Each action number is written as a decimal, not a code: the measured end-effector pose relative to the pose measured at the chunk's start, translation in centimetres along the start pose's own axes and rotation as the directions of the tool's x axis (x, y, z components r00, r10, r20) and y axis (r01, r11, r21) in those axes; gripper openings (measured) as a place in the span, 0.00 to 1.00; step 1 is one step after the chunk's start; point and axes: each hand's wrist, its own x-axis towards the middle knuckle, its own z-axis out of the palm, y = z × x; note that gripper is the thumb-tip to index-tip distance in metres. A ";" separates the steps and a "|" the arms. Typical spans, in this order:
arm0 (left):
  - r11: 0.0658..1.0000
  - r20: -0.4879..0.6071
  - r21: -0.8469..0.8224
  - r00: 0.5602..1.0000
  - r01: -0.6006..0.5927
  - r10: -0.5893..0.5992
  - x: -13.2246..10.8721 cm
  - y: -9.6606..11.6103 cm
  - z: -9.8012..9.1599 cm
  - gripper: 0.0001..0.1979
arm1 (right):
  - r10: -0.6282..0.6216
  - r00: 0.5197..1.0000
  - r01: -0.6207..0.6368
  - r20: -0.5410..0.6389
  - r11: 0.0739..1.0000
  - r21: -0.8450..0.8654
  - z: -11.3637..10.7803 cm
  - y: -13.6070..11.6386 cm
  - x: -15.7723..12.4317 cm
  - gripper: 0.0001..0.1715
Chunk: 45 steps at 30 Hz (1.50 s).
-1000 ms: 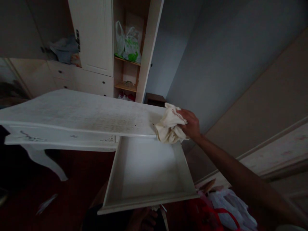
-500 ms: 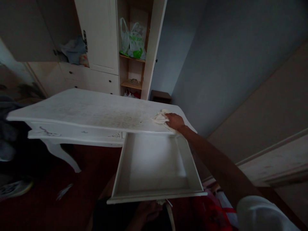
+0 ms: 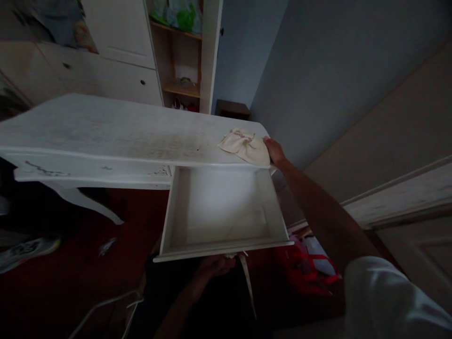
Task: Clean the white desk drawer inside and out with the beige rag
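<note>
A cream cloth bag (image 3: 246,145) with reddish lettering lies spread on the right end of the white desk (image 3: 141,127). My right hand (image 3: 273,149) is beside it, with its fingers hooked over the desk's right edge. Below the desktop, a white drawer (image 3: 226,202) is pulled far out, and its inside is bare. My left hand (image 3: 215,267) is low in front of the drawer, its fingers curled up close under the front panel. Shadow hides what those fingers grip.
Dark smudges mark the desktop. Behind stand white cabinets (image 3: 120,28) and open shelves (image 3: 181,88) with plastic bags. A grey wall (image 3: 335,70) rises at the right. On the floor are a red bag (image 3: 303,268) and a shoe (image 3: 31,249). A pale cord (image 3: 102,301) hangs at lower left.
My right hand has moved right, off the bunched cloth bag to the desk edge; the bag now lies spread out. The view has tipped down. My left hand stays by the drawer front.
</note>
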 end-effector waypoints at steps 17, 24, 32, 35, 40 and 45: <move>0.996 -0.018 -0.081 0.999 -0.045 0.044 0.0 0.3 0.9 0.26 | -0.063 0.982 0.050 -0.181 0.996 -0.077 0.8 4.8 1.1 0.21; 0.993 -0.065 -0.081 0.995 -0.081 0.075 0.5 0.2 2.3 0.27 | -0.053 0.983 0.042 -0.175 0.997 -0.070 0.8 4.4 1.0 0.18; 0.997 -0.096 -0.020 0.993 -0.076 0.074 0.7 0.5 2.1 0.27 | -0.057 0.986 0.047 -0.159 0.997 -0.063 0.5 4.1 0.4 0.17; 0.996 -0.065 0.006 0.994 -0.090 0.090 0.4 1.4 2.4 0.27 | -0.049 0.985 0.041 -0.164 0.998 -0.056 0.6 3.7 0.2 0.17; 0.994 -0.036 -0.006 0.993 -0.112 0.111 -0.2 2.7 3.3 0.27 | -0.028 0.984 0.021 -0.176 0.999 -0.041 0.6 3.2 0.0 0.15; 0.993 -0.039 -0.032 0.992 -0.118 0.116 -0.5 3.2 3.8 0.26 | -0.032 0.985 0.026 -0.171 0.999 -0.033 0.6 2.8 -0.2 0.15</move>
